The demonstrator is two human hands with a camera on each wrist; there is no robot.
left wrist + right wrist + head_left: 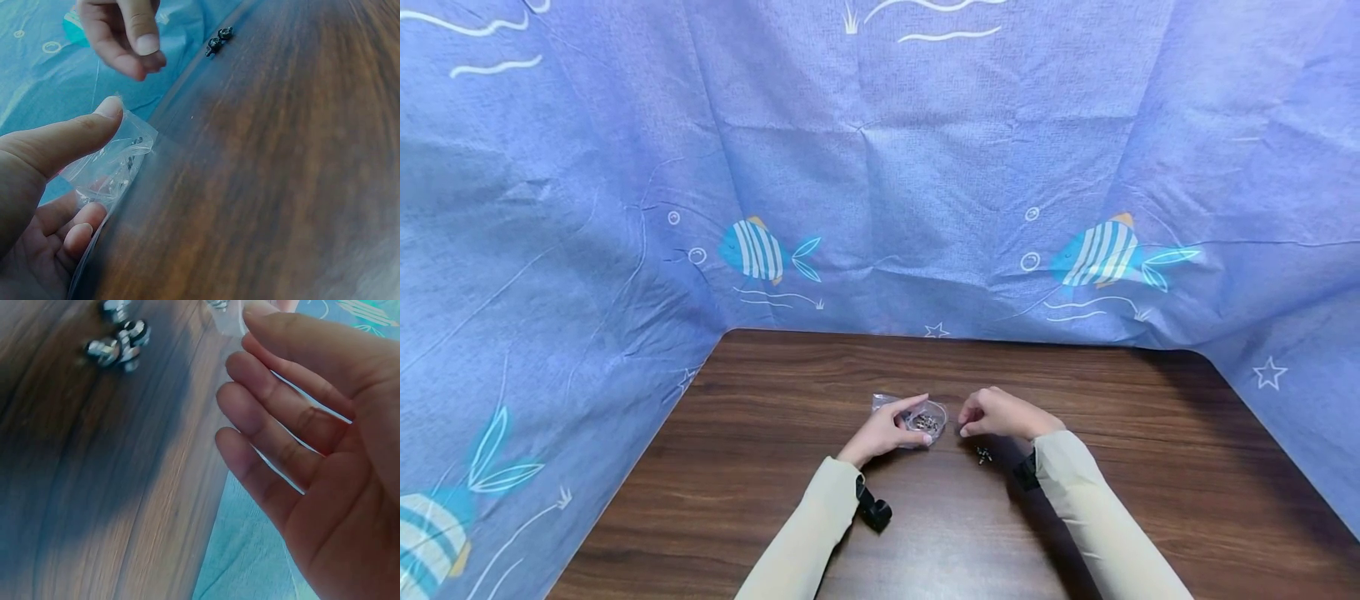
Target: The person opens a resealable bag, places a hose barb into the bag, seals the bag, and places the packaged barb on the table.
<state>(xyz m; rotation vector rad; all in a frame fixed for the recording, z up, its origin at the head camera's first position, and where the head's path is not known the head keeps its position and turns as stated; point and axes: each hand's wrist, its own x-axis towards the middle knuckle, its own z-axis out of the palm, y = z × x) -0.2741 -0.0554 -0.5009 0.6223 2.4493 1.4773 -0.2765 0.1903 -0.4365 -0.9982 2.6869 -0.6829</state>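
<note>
the left hand gripped the clear plastic bag; a wide, steady mouth seemed best, while the right hand, loosely curved, seemingly unladen, hung near the metal screws.

The right hand comes in from the far side with its fingers loosely bent, the thumb close to the forefinger. On its near side, shiny metal pieces lie clustered on the wood-grained surface, in shadow. Just left of the fingertips, partly cut off, is some clear plastic with ridged metal showing. Blue cloth lies beyond the surface's far edge.
</note>
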